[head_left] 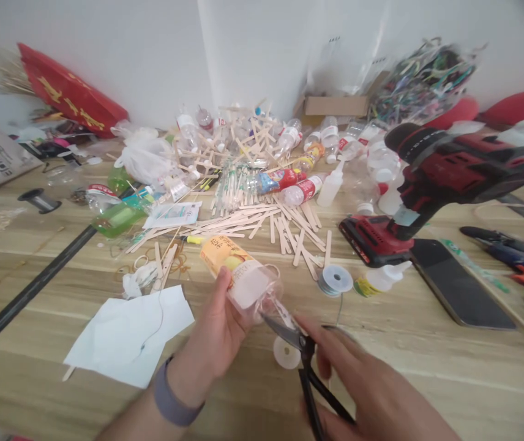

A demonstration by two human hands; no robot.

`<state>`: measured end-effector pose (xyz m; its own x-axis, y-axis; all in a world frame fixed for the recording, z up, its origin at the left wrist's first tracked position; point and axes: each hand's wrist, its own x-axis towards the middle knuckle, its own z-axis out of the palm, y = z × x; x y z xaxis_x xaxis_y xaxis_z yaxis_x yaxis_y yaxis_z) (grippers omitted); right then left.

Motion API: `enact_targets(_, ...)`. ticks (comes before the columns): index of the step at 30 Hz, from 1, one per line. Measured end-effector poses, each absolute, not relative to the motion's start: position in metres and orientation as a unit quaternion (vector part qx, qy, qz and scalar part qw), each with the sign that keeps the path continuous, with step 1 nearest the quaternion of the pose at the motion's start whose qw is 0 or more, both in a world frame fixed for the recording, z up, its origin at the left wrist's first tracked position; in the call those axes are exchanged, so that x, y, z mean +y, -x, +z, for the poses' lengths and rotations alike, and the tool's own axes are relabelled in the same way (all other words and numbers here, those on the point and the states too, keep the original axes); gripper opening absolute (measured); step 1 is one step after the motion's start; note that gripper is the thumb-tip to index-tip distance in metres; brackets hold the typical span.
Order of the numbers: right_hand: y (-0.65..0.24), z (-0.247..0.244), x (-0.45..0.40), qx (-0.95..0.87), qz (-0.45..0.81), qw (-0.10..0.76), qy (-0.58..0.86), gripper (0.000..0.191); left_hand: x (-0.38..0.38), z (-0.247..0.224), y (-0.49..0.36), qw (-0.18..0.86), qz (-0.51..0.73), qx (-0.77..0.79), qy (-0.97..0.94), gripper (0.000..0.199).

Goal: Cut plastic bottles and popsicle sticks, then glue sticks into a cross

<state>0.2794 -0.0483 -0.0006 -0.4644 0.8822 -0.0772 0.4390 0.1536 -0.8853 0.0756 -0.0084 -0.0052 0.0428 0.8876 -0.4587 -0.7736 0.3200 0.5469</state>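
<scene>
Centrally, we record the clear plastic bottle (248,285) with its orange label, tilted above the table (243,401), our left hand (223,337) wrapped around its near part. Our right hand (354,373) grips the black-handled scissors (306,346), their blades at the bottle's ragged near end.

Surroundings: a flat white disc (286,354) lies below the scissors, partly covered by them. Just right of the bottle we log a thread spool (335,280) and a small dropper bottle (378,279); beyond these, a phone (461,285) and a red-black drill (455,177), which stands on its battery and blocks our sight of what lies behind. Left: white paper (128,334) near our wrist, and a long dark bar (37,275) running diagonally. Loose wooden sticks (284,229) crowd the far side, backed by heaped bottles and a cardboard box (335,105).
</scene>
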Motion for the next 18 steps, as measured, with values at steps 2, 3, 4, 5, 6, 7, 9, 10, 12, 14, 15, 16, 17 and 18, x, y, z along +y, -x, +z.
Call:
enact_targets(2, -0.295, 0.003, -0.051, -0.799, 0.296, 0.2, 0.483, 0.056, -0.005, -0.002, -0.075, 0.691, 0.602, 0.398, -0.044, 0.034)
enact_targets(3, -0.303, 0.003, -0.052, -0.814, 0.256, 0.184, 0.488, 0.056, -0.003, -0.001, -0.075, 0.678, 0.612, 0.405, -0.032, 0.032)
enact_targets(4, -0.312, 0.002, -0.053, -0.823, 0.231, 0.171, 0.49, 0.056, -0.002, 0.001, -0.075, 0.668, 0.622, 0.409, -0.024, 0.031)
enact_targets(5, -0.32, 0.001, -0.054, -0.827, 0.213, 0.161, 0.496, 0.055, -0.002, 0.002, -0.076, 0.66, 0.63, 0.409, -0.02, 0.03)
enact_targets(6, -0.327, -0.002, -0.055, -0.829, 0.195, 0.153, 0.501, 0.054, -0.002, 0.004, -0.077, 0.654, 0.636, 0.409, -0.018, 0.029)
enact_targets(7, -0.333, -0.004, -0.057, -0.83, 0.179, 0.144, 0.508, 0.051, -0.003, 0.005, -0.078, 0.651, 0.639, 0.41, -0.015, 0.029)
enact_targets(9, -0.34, -0.011, -0.061, -0.827, 0.152, 0.127, 0.526, 0.047, -0.005, 0.007, -0.079, 0.649, 0.639, 0.413, -0.015, 0.028)
enact_targets(10, -0.342, -0.014, -0.064, -0.825, 0.145, 0.118, 0.533, 0.047, -0.006, 0.008, -0.08, 0.65, 0.637, 0.415, -0.018, 0.028)
enact_targets(12, -0.344, -0.017, -0.07, -0.82, 0.132, 0.11, 0.545, 0.047, -0.008, 0.008, -0.08, 0.652, 0.632, 0.418, -0.026, 0.028)
enact_targets(14, -0.347, -0.015, -0.073, -0.814, 0.129, 0.106, 0.557, 0.044, -0.009, 0.007, -0.08, 0.654, 0.631, 0.417, -0.034, 0.028)
enact_targets(15, -0.35, -0.011, -0.073, -0.804, 0.134, 0.106, 0.569, 0.041, -0.009, 0.007, -0.08, 0.655, 0.631, 0.414, -0.036, 0.027)
enact_targets(16, -0.354, -0.006, -0.07, -0.792, 0.144, 0.106, 0.584, 0.039, -0.009, 0.006, -0.08, 0.655, 0.632, 0.412, -0.038, 0.027)
enact_targets(17, -0.36, 0.0, -0.064, -0.771, 0.159, 0.115, 0.605, 0.038, -0.009, 0.006, -0.08, 0.655, 0.634, 0.409, -0.039, 0.026)
enact_targets(18, -0.367, 0.007, -0.055, -0.74, 0.17, 0.131, 0.638, 0.039, -0.01, 0.006, -0.08, 0.654, 0.637, 0.407, -0.04, 0.025)
